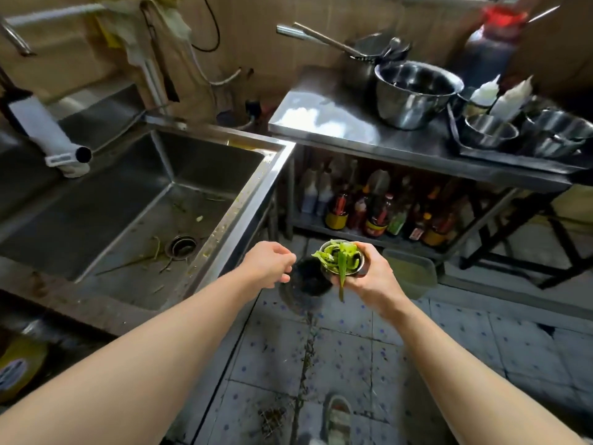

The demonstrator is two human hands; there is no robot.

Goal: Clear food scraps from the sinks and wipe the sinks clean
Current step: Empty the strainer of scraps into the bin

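Note:
My right hand (373, 277) grips a small metal strainer basket (359, 266) packed with green vegetable scraps (338, 256); one long green strip hangs down from it. It is held over the floor, right of the steel sink (256, 200). My left hand (272, 264) hovers beside it with fingers loosely curled, above a dark round bin (305, 284) on the floor; I cannot tell whether it holds anything. The sink's drain hole (182, 247) is uncovered, with thin green scraps (154, 252) scattered on the sink bottom.
A white faucet spout (51, 136) reaches over the sink from the left. A steel table (337, 123) at the right carries metal bowls (417, 94) and squeeze bottles; sauce bottles (378, 213) fill its lower shelf. A green tub (414, 274) sits on the tiled floor.

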